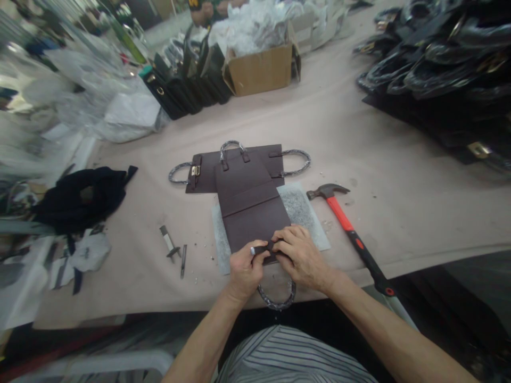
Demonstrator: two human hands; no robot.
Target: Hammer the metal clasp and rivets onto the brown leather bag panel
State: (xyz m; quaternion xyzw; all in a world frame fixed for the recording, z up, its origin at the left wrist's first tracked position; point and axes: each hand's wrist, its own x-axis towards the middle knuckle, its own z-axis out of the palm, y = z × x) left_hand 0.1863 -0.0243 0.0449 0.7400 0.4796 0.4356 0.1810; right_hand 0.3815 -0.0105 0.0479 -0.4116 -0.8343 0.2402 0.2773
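Note:
A dark brown leather bag panel (255, 213) lies unfolded before me, its plastic-wrapped handle (277, 307) looping over the table's near edge. My left hand (246, 270) is closed at the panel's near end, pinching a short dark strap (261, 248) with a silver tip. Beside it my right hand (300, 256) bends its fingers onto the same spot, closed on the strap; the fingertips partly hide it. Beneath the panel are a second brown bag piece (203, 183) with a gold clasp and a speckled pale slab (305, 213).
A claw hammer (347, 223) with a red and black handle lies right. Left are a small plunger-like tool (170, 242), a thin metal rod (183, 260) and dark cloth (85, 197). Farther back stand dark bags (187, 80), a cardboard box (259, 72) and piled bags (447, 80).

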